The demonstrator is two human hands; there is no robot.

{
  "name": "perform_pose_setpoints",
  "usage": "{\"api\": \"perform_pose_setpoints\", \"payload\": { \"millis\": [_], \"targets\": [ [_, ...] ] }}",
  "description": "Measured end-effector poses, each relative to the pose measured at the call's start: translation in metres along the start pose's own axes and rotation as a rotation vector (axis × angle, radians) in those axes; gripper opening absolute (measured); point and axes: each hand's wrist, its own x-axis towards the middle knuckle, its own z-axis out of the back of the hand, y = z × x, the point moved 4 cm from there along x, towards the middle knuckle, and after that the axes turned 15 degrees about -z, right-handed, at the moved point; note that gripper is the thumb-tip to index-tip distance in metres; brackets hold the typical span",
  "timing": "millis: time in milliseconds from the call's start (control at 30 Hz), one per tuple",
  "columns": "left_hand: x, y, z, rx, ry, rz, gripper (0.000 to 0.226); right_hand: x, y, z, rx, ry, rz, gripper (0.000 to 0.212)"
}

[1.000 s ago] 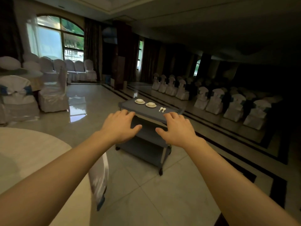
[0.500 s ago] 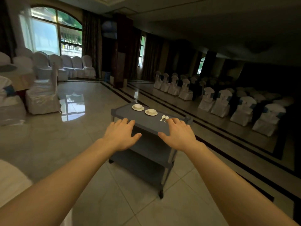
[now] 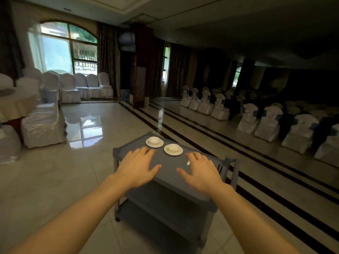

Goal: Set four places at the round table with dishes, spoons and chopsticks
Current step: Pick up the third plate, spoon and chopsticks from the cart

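A grey three-shelf service cart stands on the tiled floor right in front of me. Two white bowls on saucers rest on its top: the farther one to the left, the nearer one to the right. A white spoon peeks out beside my right hand; most of it is hidden. My left hand hovers over the cart's top with fingers spread, holding nothing. My right hand is likewise stretched out over the top's right part, fingers apart and empty. No chopsticks are visible.
White-covered chairs surround a cloth-covered round table at the far left. Rows of covered chairs fill the dark right side. A dark pillar stands ahead, beyond open shiny floor.
I have come closer to the cart; both hands now reach over its top, near the bowls. The near round table has dropped out of view at the lower left.
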Motion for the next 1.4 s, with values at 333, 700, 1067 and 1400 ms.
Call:
{"api": "perform_pose_setpoints", "payload": {
  "millis": [333, 700, 1067, 1400],
  "targets": [
    [0.175, 0.105, -0.088, -0.106, 0.019, 0.003, 0.066, 0.206, -0.009, -0.079, 0.033, 0.051, -0.05, 0.07],
    [0.365, 0.227, -0.22, -0.396, 0.132, -0.109, 0.056, 0.397, -0.002, -0.195, 0.048, 0.119, -0.265, 0.068],
    [0.483, 0.278, -0.354, -0.681, 0.275, 0.016, 0.053, 0.485, -0.042, -0.298, 0.231, 0.266, -0.574, 0.061],
    [0.531, 0.283, -0.433, -0.823, 0.375, 0.223, 0.043, 0.546, -0.087, -0.363, 0.42, 0.35, -0.747, 0.056]
  ]
}}
